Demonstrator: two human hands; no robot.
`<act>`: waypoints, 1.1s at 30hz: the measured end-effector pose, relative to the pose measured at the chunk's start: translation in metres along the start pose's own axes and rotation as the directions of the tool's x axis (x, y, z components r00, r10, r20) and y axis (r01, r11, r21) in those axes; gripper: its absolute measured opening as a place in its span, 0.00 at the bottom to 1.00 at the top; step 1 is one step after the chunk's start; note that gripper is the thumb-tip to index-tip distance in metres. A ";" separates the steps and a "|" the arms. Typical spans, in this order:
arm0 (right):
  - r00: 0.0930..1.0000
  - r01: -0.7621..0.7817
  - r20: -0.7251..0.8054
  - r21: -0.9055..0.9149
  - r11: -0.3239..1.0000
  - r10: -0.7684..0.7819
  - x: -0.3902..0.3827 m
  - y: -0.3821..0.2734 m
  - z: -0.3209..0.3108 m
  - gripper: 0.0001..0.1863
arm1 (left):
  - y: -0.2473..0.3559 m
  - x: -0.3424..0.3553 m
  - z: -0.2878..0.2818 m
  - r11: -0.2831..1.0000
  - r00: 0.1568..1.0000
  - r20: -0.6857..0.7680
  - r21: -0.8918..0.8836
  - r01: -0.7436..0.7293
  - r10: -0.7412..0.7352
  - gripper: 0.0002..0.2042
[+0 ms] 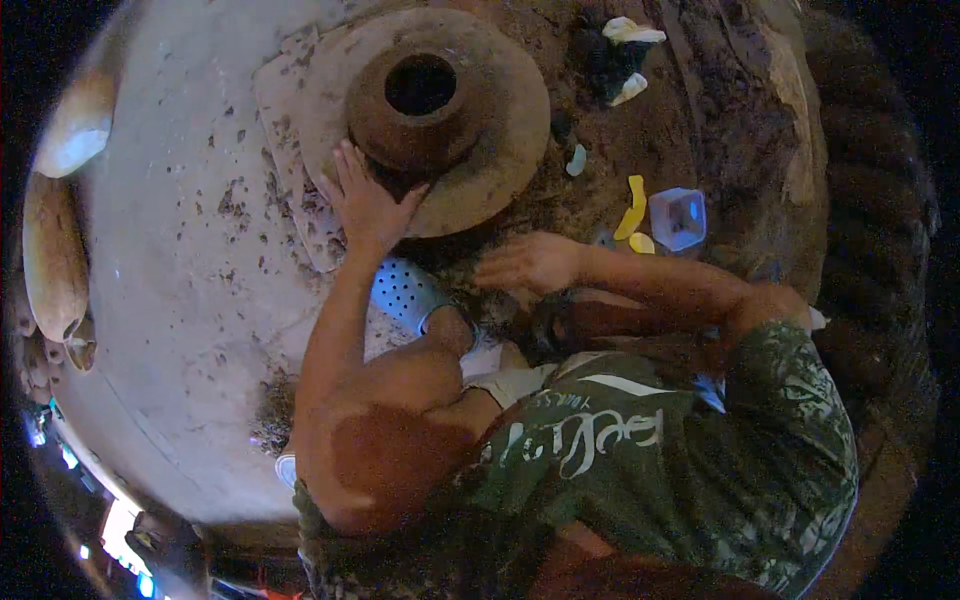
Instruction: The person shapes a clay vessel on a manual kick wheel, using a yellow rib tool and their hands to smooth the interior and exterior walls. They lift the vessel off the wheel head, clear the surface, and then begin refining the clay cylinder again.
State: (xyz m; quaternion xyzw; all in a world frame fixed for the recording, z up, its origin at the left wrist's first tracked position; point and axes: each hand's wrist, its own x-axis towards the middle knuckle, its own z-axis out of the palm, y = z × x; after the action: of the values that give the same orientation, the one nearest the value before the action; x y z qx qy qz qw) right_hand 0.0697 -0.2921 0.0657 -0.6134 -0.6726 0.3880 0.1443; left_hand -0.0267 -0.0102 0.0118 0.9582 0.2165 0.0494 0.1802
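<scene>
A brown clay pot (420, 130) with a round dark opening stands on a wide round disc (505, 160). My left hand (365, 200) is spread at the disc's near left side, fingertips at the pot's lower wall. My right hand (530, 265) is held just below the disc on the right, fingers stretched out toward the left and holding nothing I can see. Below my left hand is a light blue perforated clog (405, 295) on my foot.
At the right lie yellow strips (632, 205), a clear plastic container (678, 220), a small pale piece (576, 160) and white scraps (630, 30) on muddy ground (730, 120). Large tan elongated objects (55, 260) line the far left, beside a pale floor (190, 300).
</scene>
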 end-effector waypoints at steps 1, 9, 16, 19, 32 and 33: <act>0.976 -0.217 0.049 0.063 0.974 0.214 0.020 -0.013 -0.025 0.31 | 0.001 -0.011 0.000 0.998 0.999 0.030 0.050 0.023 -0.025 0.55; 0.975 -0.168 -0.183 -0.235 0.957 0.126 -0.013 0.030 -0.009 0.33 | 0.049 -0.080 0.013 0.659 0.556 0.354 -0.390 -0.643 0.752 0.37; 0.771 -0.593 0.148 -0.186 0.783 0.619 -0.121 0.035 -0.027 0.26 | 0.077 -0.069 0.008 0.806 0.817 0.007 -0.170 -0.567 0.576 0.29; 0.788 -0.587 0.071 -0.214 0.781 0.612 -0.155 0.035 -0.070 0.26 | 0.045 -0.078 0.022 0.630 0.583 0.240 -0.334 -0.701 0.776 0.27; 0.281 -0.958 0.016 0.064 0.280 0.959 -0.417 0.040 -0.051 0.17 | 0.093 0.064 -0.181 0.769 0.771 0.075 0.052 -0.637 0.633 0.48; 0.278 -0.955 0.040 0.116 0.272 0.960 -0.420 0.031 -0.024 0.18 | 0.109 0.076 -0.177 0.752 0.757 0.111 0.088 -0.653 0.644 0.47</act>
State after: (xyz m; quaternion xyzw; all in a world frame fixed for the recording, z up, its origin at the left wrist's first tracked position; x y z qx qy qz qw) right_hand 0.1945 -0.6791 0.1782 -0.8919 -0.1426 0.4236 -0.0694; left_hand 0.0546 -0.0112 0.2181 0.9840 -0.1335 0.0604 0.1010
